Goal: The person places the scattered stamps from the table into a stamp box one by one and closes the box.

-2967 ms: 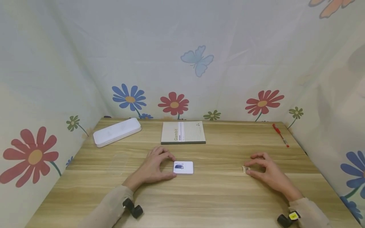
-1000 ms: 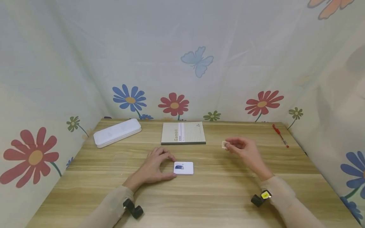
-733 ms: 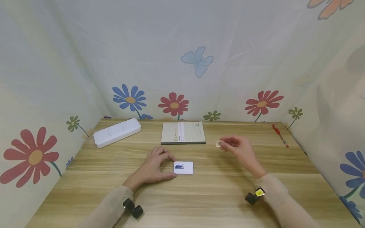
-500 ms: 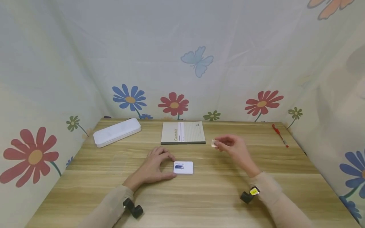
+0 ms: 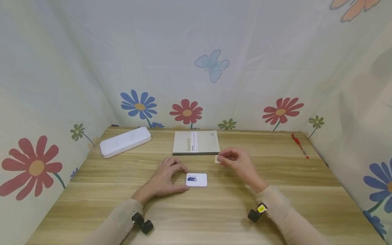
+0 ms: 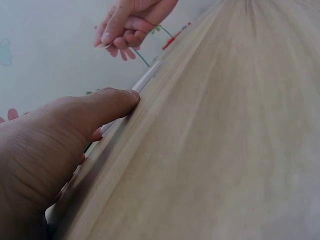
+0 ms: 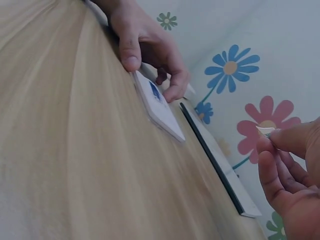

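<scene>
A white, round-cornered card (image 5: 200,180) with a dark blue picture on its left part lies flat on the table. My left hand (image 5: 163,178) holds it by the left end, thumb at the near corner and index finger at the far one; from the side, in the right wrist view, the card looks thick, perhaps a stack. Between thumb and fingertips my right hand (image 5: 240,164) pinches a small stamp-like square (image 5: 217,159) with a pale border. That hand is raised above the table, close to the notebook's near right corner, beyond and to the right of the card.
A Gambit notebook (image 5: 196,142) lies behind the card. To the back left is a white, long case (image 5: 125,142), and a red pen (image 5: 300,146) lies at the far right. A faint clear sheet (image 5: 127,175) rests left of my left hand. Flowered cloth (image 5: 245,75) hangs behind the table.
My right hand first lifted the small square from the right side of the table, then carried it left toward the card and notebook. The left hand and the card stay in place.
</scene>
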Available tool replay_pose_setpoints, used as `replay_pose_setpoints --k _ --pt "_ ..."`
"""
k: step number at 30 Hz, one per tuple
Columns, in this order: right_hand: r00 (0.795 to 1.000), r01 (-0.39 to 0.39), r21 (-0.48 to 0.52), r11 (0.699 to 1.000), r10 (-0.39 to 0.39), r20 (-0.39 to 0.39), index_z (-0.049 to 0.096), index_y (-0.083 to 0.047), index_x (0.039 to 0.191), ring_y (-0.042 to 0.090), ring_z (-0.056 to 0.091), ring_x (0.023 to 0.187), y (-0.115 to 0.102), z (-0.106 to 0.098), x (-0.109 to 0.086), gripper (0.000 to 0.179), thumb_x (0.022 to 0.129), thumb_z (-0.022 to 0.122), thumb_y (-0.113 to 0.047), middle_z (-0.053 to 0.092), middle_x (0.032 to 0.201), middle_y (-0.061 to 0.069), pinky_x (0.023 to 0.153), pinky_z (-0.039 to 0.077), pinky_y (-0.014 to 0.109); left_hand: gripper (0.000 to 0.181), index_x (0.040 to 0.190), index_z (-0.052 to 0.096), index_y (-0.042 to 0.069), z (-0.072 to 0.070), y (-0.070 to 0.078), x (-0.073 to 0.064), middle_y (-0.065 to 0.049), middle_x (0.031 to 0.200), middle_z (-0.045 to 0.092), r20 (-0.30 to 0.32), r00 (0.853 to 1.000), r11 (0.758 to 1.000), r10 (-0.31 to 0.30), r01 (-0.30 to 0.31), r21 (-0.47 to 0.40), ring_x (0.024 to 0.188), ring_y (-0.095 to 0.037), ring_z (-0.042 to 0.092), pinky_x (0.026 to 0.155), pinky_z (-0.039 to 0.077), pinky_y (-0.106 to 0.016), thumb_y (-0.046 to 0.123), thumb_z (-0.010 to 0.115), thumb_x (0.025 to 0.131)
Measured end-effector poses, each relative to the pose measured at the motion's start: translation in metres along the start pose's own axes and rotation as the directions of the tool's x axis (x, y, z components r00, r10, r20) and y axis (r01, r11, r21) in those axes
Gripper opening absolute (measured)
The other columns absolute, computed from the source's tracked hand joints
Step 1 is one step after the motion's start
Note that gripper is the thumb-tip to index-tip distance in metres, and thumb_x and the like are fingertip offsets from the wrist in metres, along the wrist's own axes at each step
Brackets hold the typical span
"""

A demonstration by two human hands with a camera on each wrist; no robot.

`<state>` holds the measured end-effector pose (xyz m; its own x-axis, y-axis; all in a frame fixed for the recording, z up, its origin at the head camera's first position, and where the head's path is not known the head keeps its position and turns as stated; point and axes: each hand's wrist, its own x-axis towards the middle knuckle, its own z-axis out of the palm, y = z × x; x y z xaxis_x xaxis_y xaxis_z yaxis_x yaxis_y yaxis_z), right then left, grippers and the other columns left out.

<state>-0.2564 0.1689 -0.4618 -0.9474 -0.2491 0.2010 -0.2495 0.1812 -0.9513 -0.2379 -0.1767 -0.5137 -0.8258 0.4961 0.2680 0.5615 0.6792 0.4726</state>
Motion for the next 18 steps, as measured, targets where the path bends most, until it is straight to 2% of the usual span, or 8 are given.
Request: replay_pose_setpoints --k 5,10,14,18 --pt "0.997 -0.054 0.024 0.998 0.053 0.055 0.079 0.003 0.112 0.017 0.077 0.086 0.006 0.015 -0.003 0.015 0.099 0.084 -0.003 0.080 0.102 0.016 0.077 0.065 0.029 0.053 0.123 0.073 0.042 0.000 0.001 0.000 0.008 0.136 0.057 -0.004 1.000 1.000 -0.001 0.001 -0.006 0.130 -0.020 0.048 0.113 0.037 -0.057 0.072 0.088 0.082" --pt "0.983 -0.099 0.032 0.995 0.093 0.160 0.079 0.003 0.112 0.019 0.078 0.083 0.013 0.031 -0.009 0.017 0.099 0.084 -0.006 0.081 0.100 0.015 0.075 0.066 0.032 0.052 0.123 0.072 0.043 0.001 0.000 0.000 0.009 0.136 0.056 0.001 1.000 1.000 -0.010 0.010 -0.002 0.131 -0.019 0.048 0.114 0.037 -0.056 0.073 0.088 0.082" --pt "0.972 -0.090 0.000 0.996 0.088 0.219 0.079 0.002 0.113 0.019 0.078 0.079 0.019 0.041 -0.012 0.017 0.100 0.084 -0.008 0.080 0.097 0.014 0.071 0.066 0.033 0.052 0.122 0.072 0.044 0.001 0.000 0.000 0.010 0.135 0.056 0.003 1.000 1.000 -0.015 0.015 -0.004 0.130 -0.018 0.048 0.113 0.037 -0.056 0.072 0.088 0.082" --pt "0.971 -0.071 -0.023 0.997 0.075 0.225 0.079 0.001 0.110 0.018 0.077 0.076 0.022 0.047 -0.014 0.015 0.099 0.084 -0.006 0.080 0.095 0.013 0.067 0.065 0.032 0.052 0.123 0.072 0.043 0.001 0.000 0.000 0.010 0.135 0.056 0.001 1.000 1.000 -0.012 0.012 -0.001 0.129 -0.018 0.048 0.113 0.037 -0.056 0.072 0.089 0.082"
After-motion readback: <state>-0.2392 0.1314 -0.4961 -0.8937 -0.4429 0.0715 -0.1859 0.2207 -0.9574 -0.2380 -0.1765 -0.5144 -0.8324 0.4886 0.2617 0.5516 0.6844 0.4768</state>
